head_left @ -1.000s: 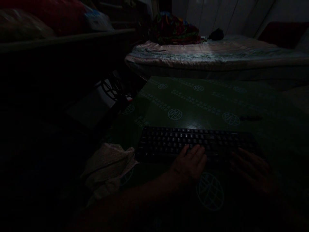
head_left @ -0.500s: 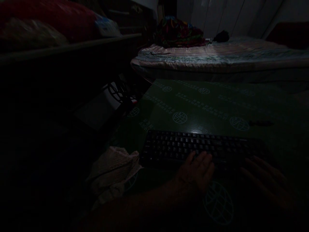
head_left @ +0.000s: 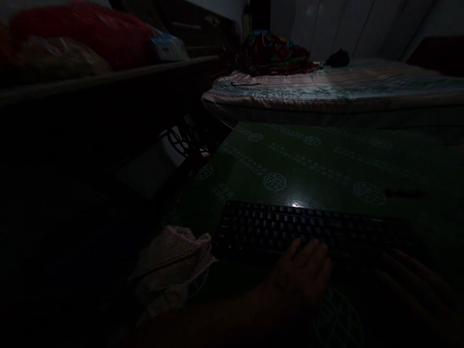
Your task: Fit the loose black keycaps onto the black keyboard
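Note:
A black keyboard [head_left: 275,229] lies on a green board [head_left: 250,164] printed with pale globe marks and lettering. Over the keyboard's near edge, right of its middle, rests my left hand [head_left: 302,273], its fingers stretched out across the lower keys. My right hand [head_left: 416,282] is farther right by the keyboard's near right part, its long fingers extended and very dim. Neither hand grips anything. Darkness hides the right palm and whether those fingertips touch keys. A crumpled light cloth [head_left: 174,263] lies at the keyboard's left end.
Behind the board stands a bed [head_left: 308,92] with a bundled patterned blanket [head_left: 271,53]. A shelf [head_left: 145,70] at upper left bears a red plastic-wrapped bundle [head_left: 87,31]. A small dark object [head_left: 402,193] lies on the board beyond the keyboard. The room is very dark.
The whole view has shifted slightly, so everything sits lower and farther right. Against the keyboard, both hands have moved a little rightward and towards me, fingers still extended.

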A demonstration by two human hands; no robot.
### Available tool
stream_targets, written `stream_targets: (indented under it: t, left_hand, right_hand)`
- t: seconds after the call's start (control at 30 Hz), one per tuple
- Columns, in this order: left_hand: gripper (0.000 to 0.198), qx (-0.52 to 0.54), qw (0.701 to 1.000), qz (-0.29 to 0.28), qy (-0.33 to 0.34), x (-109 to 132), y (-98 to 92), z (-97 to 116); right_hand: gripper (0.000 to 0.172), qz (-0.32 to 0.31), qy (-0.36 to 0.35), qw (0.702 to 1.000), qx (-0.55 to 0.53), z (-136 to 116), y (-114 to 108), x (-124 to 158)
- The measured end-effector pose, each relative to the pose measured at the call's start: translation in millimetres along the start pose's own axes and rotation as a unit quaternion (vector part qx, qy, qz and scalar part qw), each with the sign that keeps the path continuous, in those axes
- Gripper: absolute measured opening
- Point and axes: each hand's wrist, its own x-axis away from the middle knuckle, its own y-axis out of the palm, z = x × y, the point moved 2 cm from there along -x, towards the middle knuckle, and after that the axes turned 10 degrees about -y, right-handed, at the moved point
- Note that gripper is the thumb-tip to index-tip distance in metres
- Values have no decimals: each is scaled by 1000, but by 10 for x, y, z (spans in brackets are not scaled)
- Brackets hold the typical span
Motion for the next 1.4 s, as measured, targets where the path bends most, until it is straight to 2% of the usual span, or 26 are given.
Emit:
stream_targets:
  t: [0.1, 0.27, 0.4, 0.5, 0.57, 0.7, 0.9, 1.07, 1.13, 1.27, 1.4]
  left_hand:
    - [37, 5, 1000, -11, -3, 6, 19, 3]
    - [36, 9, 1000, 13, -6, 20, 59, 7]
    - [37, 7, 1000, 12, -4, 19, 80, -6]
    - [37, 16, 1000, 22, 0, 8, 83, -26]
    - [36, 19, 999, 46, -7, 1, 89, -49]
    - [34, 25, 997, 74, -2, -5, 137, -90]
    - [32, 28, 996, 79, -13, -6, 146, -114]
    - [34, 43, 992, 118, -29, -10, 176, -148]
    - [37, 52, 993, 100, -37, -21, 156, -171]
    - [46, 60, 996, 25, -59, -47, 24, -198]
    - [49, 21, 989, 39, -138, -45, -119, -221]
  right_hand:
    - [54, -9, 15, 1000, -1, -55, -14, -19]
    - [56, -28, 12, 999, 10, -1, 6, 36]
    - [53, -2, -49, 999, 19, 26, 20, 58]
    - [45, -30, 49, 998, 13, -12, 17, 4]
    - [36, -21, 68, 997, 20, -73, 2, -68]
    - [27, 0, 73, 997, 38, -126, 4, -197]
    - [27, 18, 82, 995, 48, -132, 18, -222]
    - [25, 13, 79, 996, 41, -126, 6, -214]
    - [25, 9, 70, 997, 36, -117, -2, -214]
    - [25, -6, 57, 998, 39, -111, -4, -190]
    - [28, -12, 61, 997, 40, -103, 19, -118]
